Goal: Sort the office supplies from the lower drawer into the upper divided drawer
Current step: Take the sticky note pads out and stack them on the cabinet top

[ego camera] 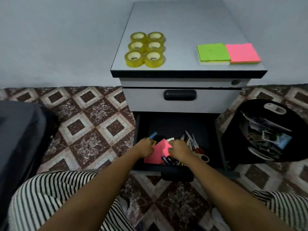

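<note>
The lower drawer (176, 169) of a grey cabinet is pulled open. Inside lie pink sticky notes (157, 154), pens (168, 160), scissors (200, 152) and other small supplies. My left hand (145, 147) grips the left edge of the pink notes. On their right edge my right hand (179, 148) holds them too, fingers curled. The upper drawer (180, 100) with its black handle is closed. On the cabinet top (180, 19) sit several yellow tape rolls (145, 49), a green sticky pad (213, 53) and a pink sticky pad (242, 53).
A black waste bin (266, 130) full of paper stands right of the open drawer. A dark grey object (18, 139) is at the left. The floor (83, 124) is patterned tile, and my striped trouser legs fill the bottom.
</note>
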Available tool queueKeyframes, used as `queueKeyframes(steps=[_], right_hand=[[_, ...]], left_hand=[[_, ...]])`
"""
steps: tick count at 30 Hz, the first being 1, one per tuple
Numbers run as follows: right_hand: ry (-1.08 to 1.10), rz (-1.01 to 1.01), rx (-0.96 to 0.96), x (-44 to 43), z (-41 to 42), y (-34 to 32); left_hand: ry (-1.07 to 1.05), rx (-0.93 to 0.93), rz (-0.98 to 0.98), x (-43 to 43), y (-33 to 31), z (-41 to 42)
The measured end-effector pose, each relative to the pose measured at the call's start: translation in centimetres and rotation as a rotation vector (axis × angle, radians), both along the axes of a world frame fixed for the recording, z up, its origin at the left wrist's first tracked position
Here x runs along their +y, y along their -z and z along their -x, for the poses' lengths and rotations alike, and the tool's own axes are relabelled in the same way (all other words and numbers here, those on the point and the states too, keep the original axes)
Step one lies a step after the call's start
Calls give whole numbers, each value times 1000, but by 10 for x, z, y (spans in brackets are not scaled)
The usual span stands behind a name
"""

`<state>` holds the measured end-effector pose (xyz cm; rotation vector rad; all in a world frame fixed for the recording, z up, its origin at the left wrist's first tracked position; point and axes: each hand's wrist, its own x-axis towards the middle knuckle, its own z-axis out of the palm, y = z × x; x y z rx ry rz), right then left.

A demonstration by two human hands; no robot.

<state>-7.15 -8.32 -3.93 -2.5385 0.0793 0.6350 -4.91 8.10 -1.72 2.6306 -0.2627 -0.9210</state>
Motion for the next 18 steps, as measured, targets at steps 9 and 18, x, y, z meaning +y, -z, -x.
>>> queueKeyframes(steps=[9,18], right_hand=[[-26,132,44,14,-20,25],[123,53,64,17,-29,31]], left_hand=[[31,58,-69,-9,27,-12],[101,1,-152,-9,33,-11]])
